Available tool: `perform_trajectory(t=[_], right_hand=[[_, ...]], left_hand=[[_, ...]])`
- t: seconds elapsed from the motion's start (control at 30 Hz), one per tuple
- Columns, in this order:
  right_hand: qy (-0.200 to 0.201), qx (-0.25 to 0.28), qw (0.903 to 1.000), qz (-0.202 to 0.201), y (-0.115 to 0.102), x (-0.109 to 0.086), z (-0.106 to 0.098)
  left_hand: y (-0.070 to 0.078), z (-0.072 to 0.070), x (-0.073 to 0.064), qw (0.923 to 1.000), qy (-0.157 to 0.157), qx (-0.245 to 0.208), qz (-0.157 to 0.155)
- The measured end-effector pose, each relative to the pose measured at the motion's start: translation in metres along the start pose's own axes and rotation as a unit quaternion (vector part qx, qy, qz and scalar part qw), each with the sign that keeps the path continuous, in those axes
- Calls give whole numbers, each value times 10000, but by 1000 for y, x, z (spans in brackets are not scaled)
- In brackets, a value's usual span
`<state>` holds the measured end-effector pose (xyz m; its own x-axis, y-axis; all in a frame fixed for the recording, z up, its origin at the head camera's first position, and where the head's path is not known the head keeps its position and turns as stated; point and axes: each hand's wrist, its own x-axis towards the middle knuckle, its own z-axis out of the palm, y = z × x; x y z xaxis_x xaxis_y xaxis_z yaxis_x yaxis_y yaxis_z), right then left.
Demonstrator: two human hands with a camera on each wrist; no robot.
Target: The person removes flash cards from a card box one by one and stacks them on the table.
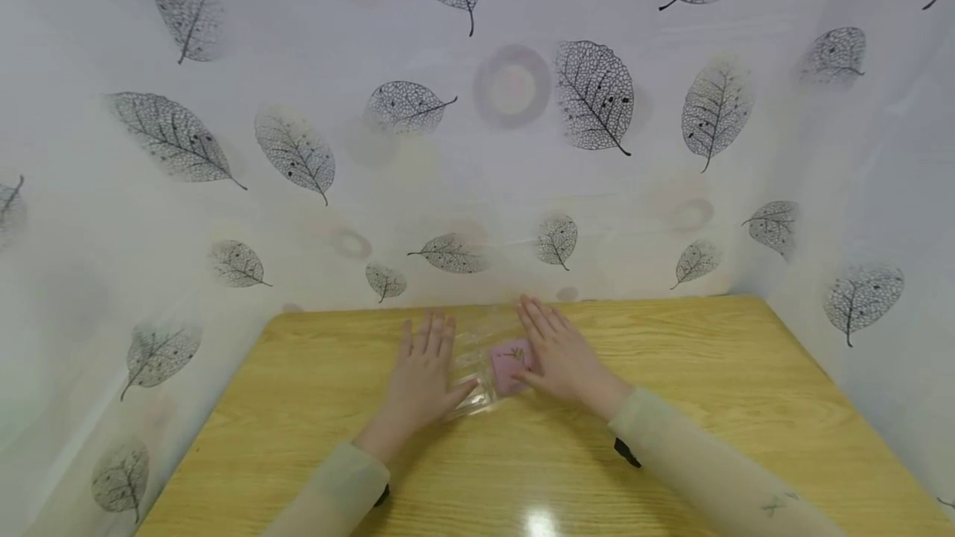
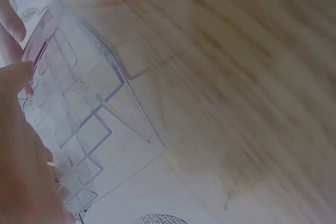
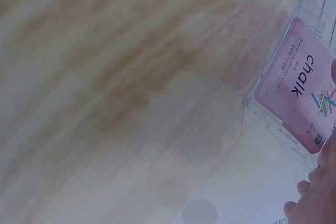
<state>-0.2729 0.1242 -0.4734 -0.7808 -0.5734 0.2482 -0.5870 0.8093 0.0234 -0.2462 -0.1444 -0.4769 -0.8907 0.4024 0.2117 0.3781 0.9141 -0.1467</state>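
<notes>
A clear plastic compartment box (image 1: 477, 399) lies flat on the table near its far edge. On its right side is a pink flashcard (image 1: 504, 370), which reads "chalk" and carries coloured strokes in the right wrist view. My left hand (image 1: 419, 379) lies along the box's left side, fingers straight and thumb reaching over the clear plastic. Along the right side my right hand (image 1: 563, 361) has its fingers extended, with the thumb over the card. In the left wrist view the box (image 2: 89, 114) shows several stepped compartments. Its far part is faint in the head view.
The wood-grain table (image 1: 671, 404) meets a white curtain (image 1: 477, 172) printed with leaves at the back and both sides. A bright light reflection shows on the table's near part.
</notes>
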Motion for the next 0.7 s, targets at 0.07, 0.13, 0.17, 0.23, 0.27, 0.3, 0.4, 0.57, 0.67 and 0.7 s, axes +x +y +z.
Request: perform_trajectory(t=[0.07, 0.13, 0.17, 0.23, 0.27, 0.3, 0.4, 0.57, 0.67, 0.7], right_hand=[[-14, -5, 10000, 30, 0, -4, 0], [9, 0, 10000, 58, 1, -7, 1], [11, -13, 10000, 68, 2, -9, 1], [11, -17, 9999, 104, 3, -12, 1], [21, -26, 9999, 119, 4, -13, 1], [41, -21, 9999, 129, 4, -15, 0], [60, -26, 9998, 180, 5, -19, -2], [53, -46, 9997, 242, 5, -25, -7], [-27, -20, 9995, 313, 6, -28, -9], [-52, -37, 9994, 341, 7, -29, -9]], left_hand=[[2, 1, 1, 10000, 56, -67, 35], [5, 1, 2, 9999, 95, -95, 72], [6, 1, 3, 9998, 118, -103, 93], [8, -1, 5, 9998, 119, -88, 128], [9, -1, 6, 9998, 92, -82, 140], [10, -2, 7, 9998, 70, -83, 156], [12, -3, 10, 9997, 24, -59, 222], [13, -3, 13, 9992, -2, -45, 390], [15, -2, 16, 9989, -9, 29, 472], [15, -1, 16, 9987, 10, 41, 503]])
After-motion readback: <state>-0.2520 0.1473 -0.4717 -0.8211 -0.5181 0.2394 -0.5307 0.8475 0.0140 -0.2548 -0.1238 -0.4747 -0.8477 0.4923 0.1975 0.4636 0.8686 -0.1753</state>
